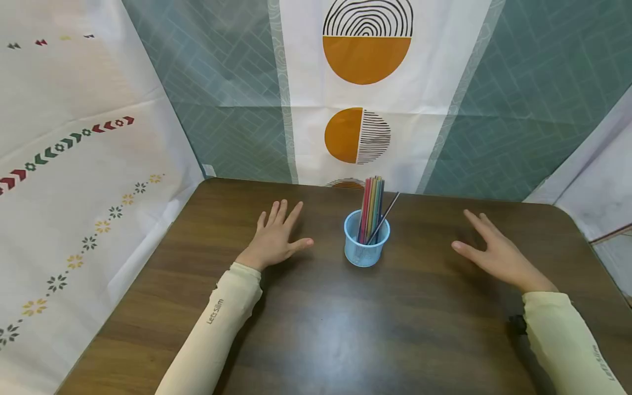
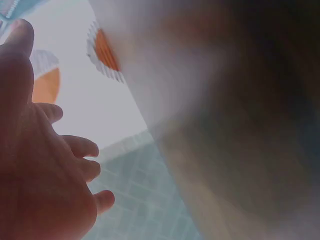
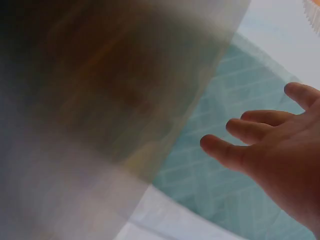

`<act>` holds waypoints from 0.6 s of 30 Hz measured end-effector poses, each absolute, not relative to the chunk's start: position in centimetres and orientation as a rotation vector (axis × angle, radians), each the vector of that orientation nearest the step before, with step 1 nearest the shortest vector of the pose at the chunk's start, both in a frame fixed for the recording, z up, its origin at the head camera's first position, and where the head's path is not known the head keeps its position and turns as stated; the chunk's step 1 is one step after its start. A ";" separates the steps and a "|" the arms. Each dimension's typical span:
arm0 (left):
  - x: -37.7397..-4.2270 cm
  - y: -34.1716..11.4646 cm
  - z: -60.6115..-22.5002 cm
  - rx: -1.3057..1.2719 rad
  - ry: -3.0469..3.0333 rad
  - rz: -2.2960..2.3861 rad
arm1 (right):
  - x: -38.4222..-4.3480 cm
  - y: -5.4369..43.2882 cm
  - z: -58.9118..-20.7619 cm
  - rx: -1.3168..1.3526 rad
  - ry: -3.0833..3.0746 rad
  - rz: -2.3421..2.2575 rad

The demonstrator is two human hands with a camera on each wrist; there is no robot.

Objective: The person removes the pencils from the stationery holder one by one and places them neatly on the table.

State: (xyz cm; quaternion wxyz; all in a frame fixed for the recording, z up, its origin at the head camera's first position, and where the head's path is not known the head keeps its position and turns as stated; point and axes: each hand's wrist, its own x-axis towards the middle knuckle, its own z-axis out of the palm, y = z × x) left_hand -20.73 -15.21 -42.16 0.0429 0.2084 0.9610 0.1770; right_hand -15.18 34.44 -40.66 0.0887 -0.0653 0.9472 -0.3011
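A light blue plastic cup (image 1: 362, 253) stands upright near the back middle of the table, holding a bundle of thin coloured sticks or pencils (image 1: 372, 206). One darker stick (image 1: 387, 214) leans out to the right. My left hand (image 1: 273, 237) is to the left of the cup, fingers spread and holding nothing. On the other side, farther off, my right hand (image 1: 501, 253) has its fingers extended and nothing in its grasp. Both wrist views show the hands, left (image 2: 50, 165) and right (image 3: 280, 150), apart from any object. A corner of the cup (image 2: 12, 9) shows in the left wrist view.
The brown wooden table (image 1: 316, 318) reflects light at its front middle. Behind it hangs a green and white cloth (image 1: 311, 82) with orange circles. A white patterned cloth (image 1: 74, 192) borders the left side, and pale fabric (image 1: 602, 164) hangs at the right.
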 end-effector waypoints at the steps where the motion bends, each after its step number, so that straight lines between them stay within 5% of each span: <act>1: -20.7 -14.7 -42.0 0.644 2.929 0.569 | -15.3 34.1 -40.4 -0.206 2.823 -0.912; 18: -20.6 -6.7 -39.6 0.789 2.674 1.061 | -18.4 24.8 -37.2 -0.337 2.818 -1.200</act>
